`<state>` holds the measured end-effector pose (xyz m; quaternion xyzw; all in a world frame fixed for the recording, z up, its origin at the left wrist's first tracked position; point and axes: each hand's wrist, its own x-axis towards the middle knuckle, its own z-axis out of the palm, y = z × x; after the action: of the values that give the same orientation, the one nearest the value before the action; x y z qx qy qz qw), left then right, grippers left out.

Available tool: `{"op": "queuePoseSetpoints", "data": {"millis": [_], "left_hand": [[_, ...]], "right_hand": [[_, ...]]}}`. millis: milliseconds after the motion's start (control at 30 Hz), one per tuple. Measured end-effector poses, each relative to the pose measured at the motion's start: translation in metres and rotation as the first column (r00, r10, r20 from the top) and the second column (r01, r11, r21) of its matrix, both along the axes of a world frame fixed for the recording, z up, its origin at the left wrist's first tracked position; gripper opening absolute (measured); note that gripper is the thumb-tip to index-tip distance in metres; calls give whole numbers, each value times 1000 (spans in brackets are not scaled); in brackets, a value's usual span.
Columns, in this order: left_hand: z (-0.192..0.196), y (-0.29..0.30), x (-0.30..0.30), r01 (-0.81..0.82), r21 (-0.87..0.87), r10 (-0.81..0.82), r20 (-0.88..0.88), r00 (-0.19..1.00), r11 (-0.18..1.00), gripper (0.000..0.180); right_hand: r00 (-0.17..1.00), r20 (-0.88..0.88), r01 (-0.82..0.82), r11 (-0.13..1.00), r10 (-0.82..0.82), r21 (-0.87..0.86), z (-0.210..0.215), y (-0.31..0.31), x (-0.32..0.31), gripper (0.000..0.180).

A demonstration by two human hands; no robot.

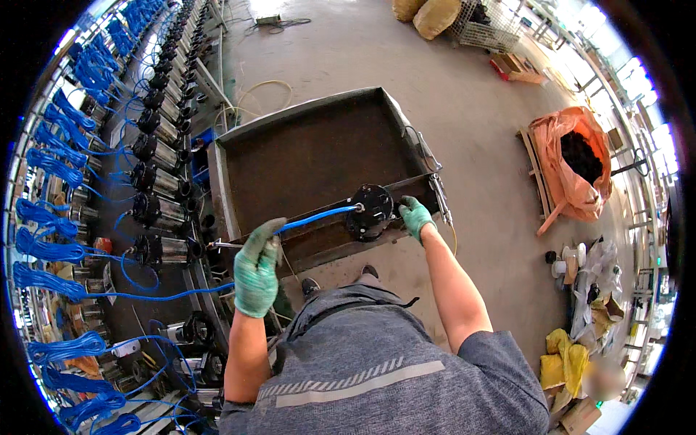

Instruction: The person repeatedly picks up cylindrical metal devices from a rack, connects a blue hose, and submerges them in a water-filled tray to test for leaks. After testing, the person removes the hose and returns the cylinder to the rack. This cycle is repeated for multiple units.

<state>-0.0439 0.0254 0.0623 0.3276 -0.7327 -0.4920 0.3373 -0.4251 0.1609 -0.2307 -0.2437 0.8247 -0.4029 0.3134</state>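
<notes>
A submersible pump point(371, 212) with a round black top is over the near edge of a large metal tank point(239, 129). A blue cable point(319, 216) runs from a fitting on the pump's top to my left hand point(257, 272). My left hand, in a green knit glove, is closed round this cable, which continues left toward a coiled bundle. My right hand point(416, 217), gloved the same way, is at the pump's right side with its fingers curled against the edge. The pump's lower body is mostly hidden beneath its top.
Several similar pumps point(163, 210) stand in a row at the left, with blue cable coils point(51, 250) beside them. An orange sack point(573, 188) of dark parts sits on a pallet at the right. Yellow bags point(562, 359) and spools point(573, 257) lie lower right.
</notes>
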Motion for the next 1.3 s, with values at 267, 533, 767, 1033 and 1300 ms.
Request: {"op": "queuePoseSetpoints", "data": {"millis": [267, 533, 767, 1033, 1300], "left_hand": [[-35, -38, 108, -443, 198, 436, 79, 896, 874, 30], [-90, -43, 102, -313, -5, 303, 272, 914, 950, 32], [3, -24, 76, -273, 91, 265, 87, 960, 958, 29], [7, -8, 15, -54, -66, 59, 76, 995, 996, 29], [3, -13, 8, 34, -31, -32, 63, 997, 999, 31]], "right_hand": [[978, -107, -193, 974, 181, -117, 121, -31, 83, 41], [890, -327, -351, 935, 318, -48, 152, -68, 160, 42], [919, -314, -284, 953, 239, -107, 124, -36, 100, 32], [837, -533, -99, 992, 127, 81, 5, -12, 52, 25], [813, -565, -89, 989, 139, 116, -8, -10, 49, 24]]}}
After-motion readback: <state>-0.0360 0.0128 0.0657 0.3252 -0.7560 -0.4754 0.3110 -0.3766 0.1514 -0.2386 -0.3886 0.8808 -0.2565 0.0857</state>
